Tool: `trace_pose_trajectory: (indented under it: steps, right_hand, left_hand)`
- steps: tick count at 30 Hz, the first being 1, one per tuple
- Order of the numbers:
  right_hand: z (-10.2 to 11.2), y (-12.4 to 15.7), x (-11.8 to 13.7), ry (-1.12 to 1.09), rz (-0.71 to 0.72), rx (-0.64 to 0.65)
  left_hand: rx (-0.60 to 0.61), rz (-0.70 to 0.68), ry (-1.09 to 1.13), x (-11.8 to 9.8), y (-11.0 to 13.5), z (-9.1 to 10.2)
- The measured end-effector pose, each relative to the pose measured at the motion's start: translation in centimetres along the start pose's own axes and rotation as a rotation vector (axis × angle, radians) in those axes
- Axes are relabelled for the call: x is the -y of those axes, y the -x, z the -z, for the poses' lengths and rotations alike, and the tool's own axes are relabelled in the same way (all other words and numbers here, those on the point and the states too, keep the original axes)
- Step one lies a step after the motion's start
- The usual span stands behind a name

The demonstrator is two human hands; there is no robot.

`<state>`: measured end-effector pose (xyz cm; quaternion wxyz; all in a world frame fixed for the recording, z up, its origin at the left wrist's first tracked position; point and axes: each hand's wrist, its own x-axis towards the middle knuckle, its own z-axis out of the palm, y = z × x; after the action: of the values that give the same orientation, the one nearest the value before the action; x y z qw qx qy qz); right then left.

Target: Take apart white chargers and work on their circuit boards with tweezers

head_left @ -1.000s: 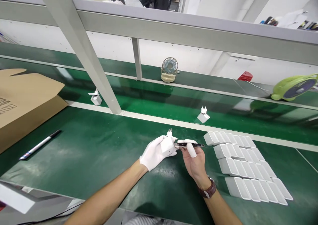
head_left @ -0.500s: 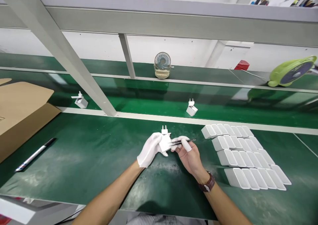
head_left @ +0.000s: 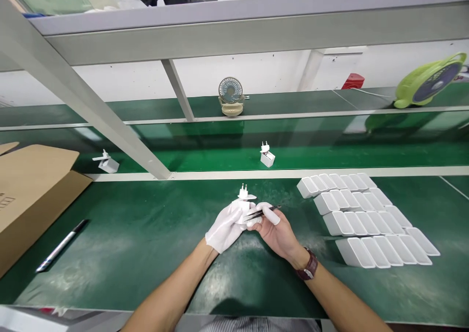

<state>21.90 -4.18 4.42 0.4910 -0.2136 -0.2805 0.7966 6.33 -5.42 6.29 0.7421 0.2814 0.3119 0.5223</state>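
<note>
A single head-worn camera looks forward and down onto the green bench (head_left: 120, 234) at close range. The left hand (head_left: 225, 224) and right hand (head_left: 276, 232) sit lower centre, the conveyor belt (head_left: 330, 149) beyond.

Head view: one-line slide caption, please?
Gloved left hand holds a white charger; right hand points tweezers at it over green bench.

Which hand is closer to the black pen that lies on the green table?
Left. The gloved left hand, holding a white charger, is to the right of the black pen, well apart from it. The right hand, holding tweezers, is farther right, beyond the left hand.
</note>
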Motion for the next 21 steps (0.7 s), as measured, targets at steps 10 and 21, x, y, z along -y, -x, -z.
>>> trace_pose_trajectory:
  steps: [10,21]
  right_hand:
    - [0.0,0.1,0.5,0.036,0.017,0.025]
    - [0.2,0.4,0.3,0.085,0.034,0.017]
  left_hand:
    - [0.029,0.085,0.159,-0.4,-0.6,1.4]
    - [-0.116,0.206,0.425,-0.2,-0.4,2.1]
